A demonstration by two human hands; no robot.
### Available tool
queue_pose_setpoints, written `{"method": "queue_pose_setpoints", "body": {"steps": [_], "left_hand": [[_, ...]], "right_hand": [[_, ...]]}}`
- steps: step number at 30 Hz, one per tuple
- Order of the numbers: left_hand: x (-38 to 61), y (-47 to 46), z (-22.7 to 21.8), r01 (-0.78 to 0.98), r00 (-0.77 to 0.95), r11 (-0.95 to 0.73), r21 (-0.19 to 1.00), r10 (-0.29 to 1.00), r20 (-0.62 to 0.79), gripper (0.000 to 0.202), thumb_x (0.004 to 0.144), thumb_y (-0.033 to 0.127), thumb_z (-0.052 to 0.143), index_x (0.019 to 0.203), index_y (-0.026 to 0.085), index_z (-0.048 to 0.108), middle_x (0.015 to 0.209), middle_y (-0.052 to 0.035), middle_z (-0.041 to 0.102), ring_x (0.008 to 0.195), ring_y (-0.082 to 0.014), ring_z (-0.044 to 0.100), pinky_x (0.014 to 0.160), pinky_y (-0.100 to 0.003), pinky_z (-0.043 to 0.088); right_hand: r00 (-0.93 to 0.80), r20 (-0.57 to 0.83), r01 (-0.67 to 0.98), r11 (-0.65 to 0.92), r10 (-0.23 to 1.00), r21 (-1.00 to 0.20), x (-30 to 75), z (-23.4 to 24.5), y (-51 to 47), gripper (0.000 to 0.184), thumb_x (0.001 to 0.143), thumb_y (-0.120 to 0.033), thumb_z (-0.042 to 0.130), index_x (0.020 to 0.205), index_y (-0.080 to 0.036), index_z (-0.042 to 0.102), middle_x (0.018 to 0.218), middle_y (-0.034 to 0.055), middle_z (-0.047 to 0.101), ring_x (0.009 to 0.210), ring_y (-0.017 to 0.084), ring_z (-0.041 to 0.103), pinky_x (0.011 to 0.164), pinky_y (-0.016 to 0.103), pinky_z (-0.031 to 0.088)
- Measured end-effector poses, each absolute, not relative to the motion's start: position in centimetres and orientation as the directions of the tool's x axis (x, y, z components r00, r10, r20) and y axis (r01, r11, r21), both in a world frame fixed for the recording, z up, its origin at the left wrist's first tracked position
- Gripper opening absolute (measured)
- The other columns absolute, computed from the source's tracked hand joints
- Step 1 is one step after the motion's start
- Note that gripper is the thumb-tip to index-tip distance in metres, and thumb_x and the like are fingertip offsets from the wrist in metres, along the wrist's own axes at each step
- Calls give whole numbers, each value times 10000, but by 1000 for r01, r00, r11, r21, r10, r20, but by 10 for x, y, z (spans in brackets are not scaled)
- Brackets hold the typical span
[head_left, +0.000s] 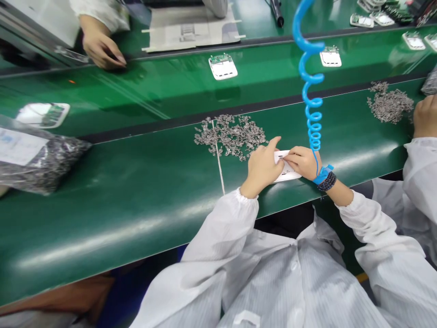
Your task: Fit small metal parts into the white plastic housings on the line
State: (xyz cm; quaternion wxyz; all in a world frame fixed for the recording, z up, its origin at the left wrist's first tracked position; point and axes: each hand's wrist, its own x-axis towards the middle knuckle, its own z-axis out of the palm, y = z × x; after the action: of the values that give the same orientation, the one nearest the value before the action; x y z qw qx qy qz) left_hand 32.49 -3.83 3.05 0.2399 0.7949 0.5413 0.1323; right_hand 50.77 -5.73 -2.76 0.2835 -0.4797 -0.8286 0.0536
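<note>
A white plastic housing with small dark slots lies at the near side of the green bench, between my two hands. My left hand grips its left side, thumb pressed on the face and a finger pointing outward. The fingertips of my right hand are pinched together over the housing's upper part; whatever is between them is too small to make out. A blue wrist strap circles my right wrist, joined to a coiled blue cord. Just beyond my left hand lies a loose pile of small metal clips.
White housings with green circuit boards sit along the green conveyor. A plastic bag of metal parts lies at left. Another person's hand rests across the conveyor. A second clip pile lies right, near a co-worker's hand.
</note>
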Motion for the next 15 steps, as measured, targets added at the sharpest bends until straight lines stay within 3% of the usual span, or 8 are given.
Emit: {"method": "queue_pose_setpoints", "body": {"steps": [4, 9, 12, 15], "left_hand": [[327, -38, 33, 793, 369, -280, 541, 928, -61, 635, 870, 206, 556, 1493, 264, 442, 1170, -56, 733, 1115, -315, 632, 928, -438, 509], [328, -36, 31, 789, 352, -257, 558, 933, -68, 602, 859, 220, 577, 1453, 273, 494, 1141, -57, 735, 1093, -311, 638, 931, -443, 513], [319, -38, 28, 741, 364, -302, 599, 931, 19, 564, 892, 269, 562, 1450, 255, 486, 1201, -77, 708, 1156, -299, 610, 1008, -461, 490], [301, -45, 25, 661, 462, -431, 615, 879, 120, 588, 908, 406, 595, 1456, 234, 470, 1399, -109, 604, 1306, -304, 526, 1130, -490, 412]], "right_hand": [[-416, 389, 770, 546, 822, -330, 509, -26, -61, 245, 979, -266, 547, 961, -266, 791, 913, 49, 709, 835, 188, 619, 695, 315, 454], [-419, 352, 748, 538, 837, -388, 508, -22, -61, 225, 900, -218, 580, 955, -259, 794, 928, 50, 717, 833, 197, 631, 683, 316, 465], [-300, 405, 725, 482, 864, -492, 513, -18, -60, 250, 888, -197, 545, 924, -259, 784, 918, 38, 726, 779, 183, 635, 687, 309, 491], [-116, 467, 690, 409, 877, -597, 520, -13, -56, 239, 897, -200, 530, 891, -237, 767, 851, 35, 715, 656, 166, 592, 671, 318, 498]]}}
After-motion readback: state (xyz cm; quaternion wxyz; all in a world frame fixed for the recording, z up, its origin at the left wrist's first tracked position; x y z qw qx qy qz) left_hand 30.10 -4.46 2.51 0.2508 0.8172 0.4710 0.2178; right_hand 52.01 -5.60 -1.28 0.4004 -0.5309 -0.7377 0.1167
